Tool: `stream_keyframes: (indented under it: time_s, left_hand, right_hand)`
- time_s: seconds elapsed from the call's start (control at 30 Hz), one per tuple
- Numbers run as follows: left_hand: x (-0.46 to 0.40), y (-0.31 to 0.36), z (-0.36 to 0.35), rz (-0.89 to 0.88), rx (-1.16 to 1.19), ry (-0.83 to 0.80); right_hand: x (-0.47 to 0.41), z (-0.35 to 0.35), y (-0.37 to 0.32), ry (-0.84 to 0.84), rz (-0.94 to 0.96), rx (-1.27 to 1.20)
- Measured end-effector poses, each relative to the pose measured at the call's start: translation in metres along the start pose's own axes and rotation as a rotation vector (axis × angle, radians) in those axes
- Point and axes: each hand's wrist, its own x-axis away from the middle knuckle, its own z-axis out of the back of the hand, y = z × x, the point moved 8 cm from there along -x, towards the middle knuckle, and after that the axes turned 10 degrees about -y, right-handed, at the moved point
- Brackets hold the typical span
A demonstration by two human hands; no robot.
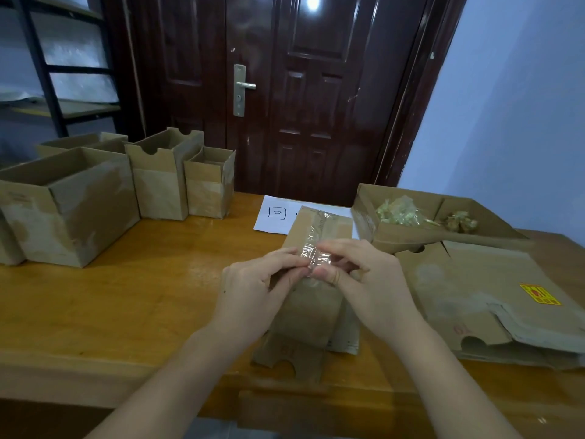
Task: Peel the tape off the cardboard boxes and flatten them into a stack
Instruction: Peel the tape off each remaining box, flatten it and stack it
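While both hands' fingers (297, 270) pinch clear tape (313, 245), box (304, 312) flap reads "T9".

Looks like a back room used for storage or packing: a dark brown panelled door (304, 90), plain pale blue wall (512, 106), black metal shelving rack (47, 74), worn cardboard boxes (69, 198) crowding an orange-brown wooden surface (142, 296).

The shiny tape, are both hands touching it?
Touching. In the head view, the fingertips of the left hand and the right hand pinch the clear tape, lifted off the flattened cardboard box.
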Motion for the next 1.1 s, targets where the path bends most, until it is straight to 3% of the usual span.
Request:
stream_keyframes:
  time_s: [0.13,0.23,0.3,0.37,0.57,0.67,0.77,0.87,1.1]
  left_hand:
    - [0.008,0.002,-0.009,0.037,-0.026,-0.05]
    - [0.012,0.011,-0.029,0.123,-0.372,-0.17]
    - [0.014,0.007,-0.037,0.246,-0.444,-0.214]
    - [0.014,-0.002,-0.041,0.313,-0.403,-0.246]
    - [0.008,-0.021,-0.041,0.248,-0.344,-0.384]
    - [0.009,-0.024,-0.037,0.249,-0.326,-0.373]
    - [0.01,-0.022,-0.038,0.241,-0.287,-0.362]
    - [0.008,-0.021,-0.039,0.259,-0.269,-0.363]
    - [0.008,-0.019,-0.039,0.233,-0.282,-0.375]
  right_hand:
    - [-0.008,-0.003,0.004,-0.134,-0.152,0.019]
    - [-0.016,-0.005,-0.004,-0.149,-0.183,0.031]
    - [-0.02,-0.014,-0.012,-0.179,-0.19,0.133]
    - [-0.024,-0.017,-0.014,-0.185,-0.197,0.183]
    - [-0.035,-0.012,-0.022,-0.131,-0.159,0.395]
    - [-0.032,-0.019,-0.024,-0.204,-0.087,0.268]
    - [-0.032,-0.017,-0.016,-0.229,-0.152,0.102]
    - [-0.029,-0.01,-0.005,-0.111,-0.261,0.213]
    - [-0.033,-0.013,-0.003,-0.074,-0.293,0.269]
